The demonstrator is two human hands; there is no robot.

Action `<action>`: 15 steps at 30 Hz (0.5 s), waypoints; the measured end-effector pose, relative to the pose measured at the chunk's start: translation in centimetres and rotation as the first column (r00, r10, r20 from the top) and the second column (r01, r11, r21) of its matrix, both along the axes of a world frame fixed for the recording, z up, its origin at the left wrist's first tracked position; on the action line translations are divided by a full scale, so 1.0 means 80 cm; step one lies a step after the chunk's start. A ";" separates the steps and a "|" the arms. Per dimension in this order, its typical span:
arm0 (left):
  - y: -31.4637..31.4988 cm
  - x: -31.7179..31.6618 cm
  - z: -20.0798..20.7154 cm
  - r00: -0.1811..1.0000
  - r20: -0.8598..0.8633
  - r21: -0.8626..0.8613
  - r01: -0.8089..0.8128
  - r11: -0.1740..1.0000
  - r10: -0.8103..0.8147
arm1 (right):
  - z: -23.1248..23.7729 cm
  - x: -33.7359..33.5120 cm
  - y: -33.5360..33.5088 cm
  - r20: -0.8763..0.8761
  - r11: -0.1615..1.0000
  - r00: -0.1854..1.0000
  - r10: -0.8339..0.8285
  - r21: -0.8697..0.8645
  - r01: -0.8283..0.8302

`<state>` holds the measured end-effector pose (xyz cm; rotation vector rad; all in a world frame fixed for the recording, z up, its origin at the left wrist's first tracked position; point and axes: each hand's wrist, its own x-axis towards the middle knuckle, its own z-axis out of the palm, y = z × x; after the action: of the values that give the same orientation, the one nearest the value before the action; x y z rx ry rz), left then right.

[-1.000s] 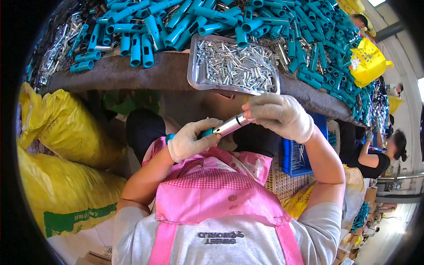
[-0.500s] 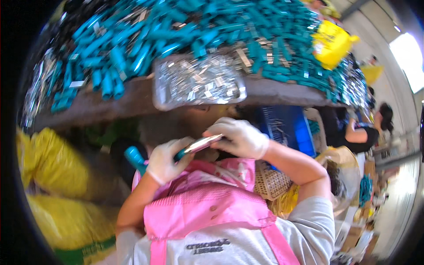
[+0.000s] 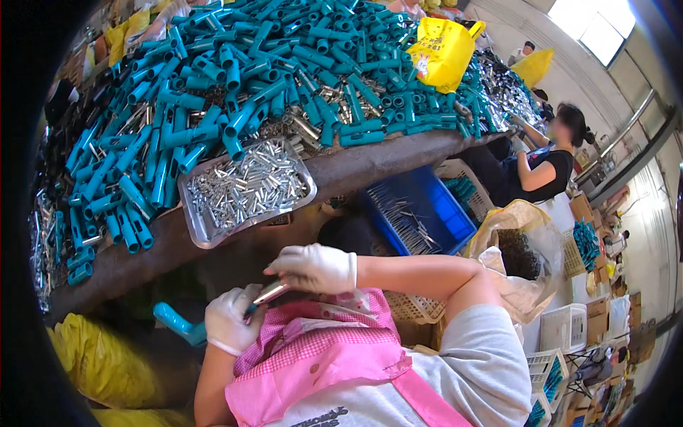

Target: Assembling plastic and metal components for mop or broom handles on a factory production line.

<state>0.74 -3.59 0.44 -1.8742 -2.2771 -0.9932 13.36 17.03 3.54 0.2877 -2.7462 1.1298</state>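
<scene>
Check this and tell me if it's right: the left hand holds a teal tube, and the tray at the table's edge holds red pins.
Not quite: the pins are silver, not red, as the head view shows. The rest stands: the left hand holds a teal tube, and the tray sits at the table's edge.

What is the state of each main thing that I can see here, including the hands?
Left hand: closed around the teal tube
Right hand: fingers bent, at the silver piece; grip unclear
Teal tube: held, slanted
Silver piece: between the hands, blurred
Metal tray: filled with small silver parts
Blue crate: open-topped, holding thin metal rods
Loose teal tubes: heaped
Yellow bag: resting on the heap
</scene>
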 end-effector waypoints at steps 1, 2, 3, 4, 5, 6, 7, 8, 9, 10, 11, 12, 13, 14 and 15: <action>-0.001 -0.005 -0.004 0.995 0.095 0.038 -0.008 0.999 0.004 | 0.006 0.002 -0.002 -0.107 0.987 0.990 0.091 0.144 -0.075; -0.003 -0.009 -0.007 0.982 0.189 0.075 -0.019 0.997 0.004 | -0.003 0.000 -0.004 -0.161 0.969 0.981 0.104 0.240 -0.064; -0.006 -0.011 -0.007 0.983 0.183 0.017 -0.008 1.000 0.005 | -0.010 -0.004 -0.005 -0.106 0.958 0.990 0.092 0.281 -0.058; -0.006 -0.010 -0.003 0.984 0.179 0.020 -0.002 1.000 -0.002 | -0.016 -0.006 -0.004 -0.051 0.946 0.996 0.076 0.321 -0.055; -0.006 -0.010 0.001 0.995 0.098 -0.048 -0.016 0.999 0.020 | -0.020 -0.007 -0.002 -0.045 0.932 0.996 0.080 0.358 -0.059; -0.007 -0.009 0.003 0.999 0.015 -0.114 -0.038 0.993 0.040 | -0.022 -0.008 -0.002 -0.047 0.931 0.996 0.078 0.360 -0.056; -0.008 -0.010 0.001 0.999 0.013 -0.114 -0.035 0.993 0.037 | -0.023 -0.008 -0.001 -0.107 0.928 0.985 0.135 0.363 -0.087; -0.010 -0.012 -0.003 0.996 0.086 -0.039 0.013 0.999 -0.009 | -0.023 -0.008 -0.001 -0.166 0.923 0.968 0.190 0.367 -0.118; -0.014 -0.014 -0.007 0.986 0.156 0.039 0.051 0.998 -0.057 | -0.015 -0.007 -0.002 -0.252 0.877 0.933 0.256 0.467 -0.115; -0.018 -0.016 -0.010 0.986 0.158 0.036 0.052 0.998 -0.057 | -0.002 -0.007 -0.004 -0.326 0.823 0.887 0.327 0.560 -0.098; -0.021 -0.018 -0.012 0.840 0.542 -0.097 0.109 0.989 -0.040 | 0.010 -0.008 -0.004 -0.364 0.795 0.847 0.387 0.597 -0.107; -0.025 -0.020 -0.013 0.556 0.830 -0.195 0.212 0.958 0.046 | 0.017 -0.009 -0.005 -0.364 0.798 0.847 0.387 0.593 -0.110; -0.028 -0.021 -0.016 0.444 0.895 -0.180 0.257 0.950 0.049 | 0.022 -0.010 -0.007 -0.264 0.807 0.898 0.352 0.571 -0.149; -0.026 -0.020 -0.026 0.665 0.743 -0.066 0.181 0.981 -0.073 | 0.021 -0.013 -0.010 -0.156 0.817 0.934 0.320 0.545 -0.189; -0.020 -0.016 -0.032 0.841 0.519 0.063 0.143 0.988 -0.155 | -0.006 -0.022 -0.003 -0.295 0.892 0.908 0.297 0.426 -0.154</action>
<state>-0.58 -5.20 -2.15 -1.9860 -2.3758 -1.7348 11.64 16.78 3.04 0.8032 -2.6267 0.4787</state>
